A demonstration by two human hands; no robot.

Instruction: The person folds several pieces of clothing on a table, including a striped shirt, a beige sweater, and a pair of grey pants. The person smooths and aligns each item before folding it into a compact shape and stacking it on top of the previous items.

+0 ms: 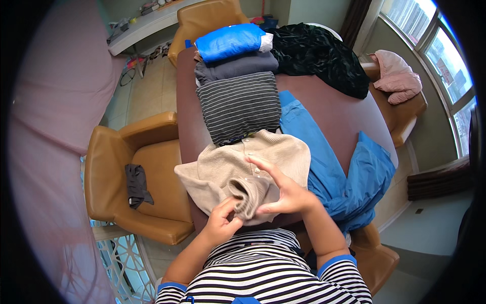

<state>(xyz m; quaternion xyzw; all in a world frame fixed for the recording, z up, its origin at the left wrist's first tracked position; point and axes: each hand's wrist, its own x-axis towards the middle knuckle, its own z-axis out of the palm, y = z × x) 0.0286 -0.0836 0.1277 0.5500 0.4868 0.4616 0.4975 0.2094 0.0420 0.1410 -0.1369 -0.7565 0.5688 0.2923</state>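
A beige knitted cardigan (216, 163) with a row of buttons is spread over the near edge of the table. My left hand (222, 224) pinches a bunched, ribbed end of the knit (250, 195), which curls up into a loop. Over the cardigan's button band, my right hand (286, 193) is spread with thumb and fingers apart, beside the bunched knit. Whether its thumb touches the cloth, I cannot tell. Just beyond the cardigan lies a folded dark garment with white stripes (241, 104).
Behind the striped garment are a folded grey garment (239, 66) and a blue bundle (229, 41). A black velvety cloth (315, 57) covers the table's far right. Blue trousers (319, 144) hang over its right side. Tan armchairs (159, 167) surround the brown table (326, 89).
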